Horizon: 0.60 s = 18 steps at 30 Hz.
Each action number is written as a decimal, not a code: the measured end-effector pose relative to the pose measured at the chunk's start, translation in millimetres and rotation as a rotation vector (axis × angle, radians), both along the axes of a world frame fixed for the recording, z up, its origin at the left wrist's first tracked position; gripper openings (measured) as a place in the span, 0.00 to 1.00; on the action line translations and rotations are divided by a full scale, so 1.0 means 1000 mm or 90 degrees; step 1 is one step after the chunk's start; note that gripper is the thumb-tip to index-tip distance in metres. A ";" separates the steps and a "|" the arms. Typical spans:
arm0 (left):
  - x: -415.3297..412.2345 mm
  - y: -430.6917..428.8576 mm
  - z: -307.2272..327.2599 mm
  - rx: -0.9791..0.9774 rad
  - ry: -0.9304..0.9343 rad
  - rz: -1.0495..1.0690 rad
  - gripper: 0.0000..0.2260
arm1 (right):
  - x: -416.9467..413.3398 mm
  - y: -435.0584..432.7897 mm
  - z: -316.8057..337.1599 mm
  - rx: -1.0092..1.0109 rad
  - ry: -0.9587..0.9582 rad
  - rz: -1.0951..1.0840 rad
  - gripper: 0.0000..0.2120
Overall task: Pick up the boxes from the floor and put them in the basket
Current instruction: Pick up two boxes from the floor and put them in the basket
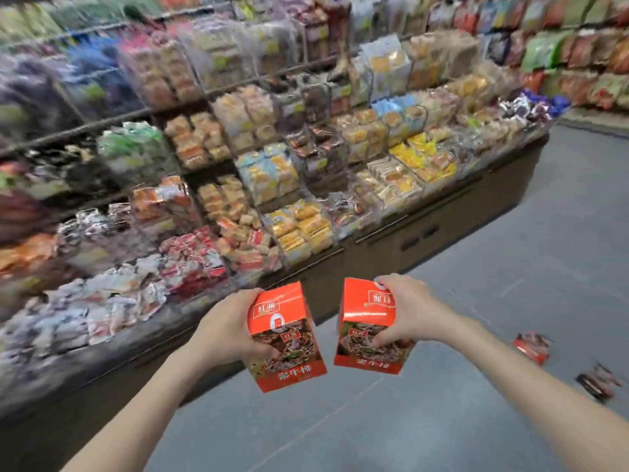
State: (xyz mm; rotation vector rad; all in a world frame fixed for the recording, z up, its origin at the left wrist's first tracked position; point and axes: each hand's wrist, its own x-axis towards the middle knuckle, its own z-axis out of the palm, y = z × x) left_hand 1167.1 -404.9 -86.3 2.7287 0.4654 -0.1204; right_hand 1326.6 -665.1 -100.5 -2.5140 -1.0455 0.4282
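Left hand [231,328] grips the left box [286,338], fingers curled behind it, thumb on the printed face. Right hand [408,311] grips the right box [367,328], fingers over its top edge, thumb low on the face. Both boxes are held above the grey floor [442,420], apart, the right box at 3 o'clock of the left. Loose packets [532,347] lie on the floor at 4 o'clock of the view. The snack display [272,185] spans 9 to 1 o'clock.
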 end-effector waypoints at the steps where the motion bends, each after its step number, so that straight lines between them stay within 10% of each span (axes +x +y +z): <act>1: -0.028 0.017 0.006 -0.002 -0.001 0.027 0.48 | -0.017 0.025 0.008 0.005 -0.007 0.027 0.50; 18: -0.518 0.215 0.028 0.082 0.001 0.459 0.45 | -0.386 0.398 0.046 0.009 0.005 0.483 0.47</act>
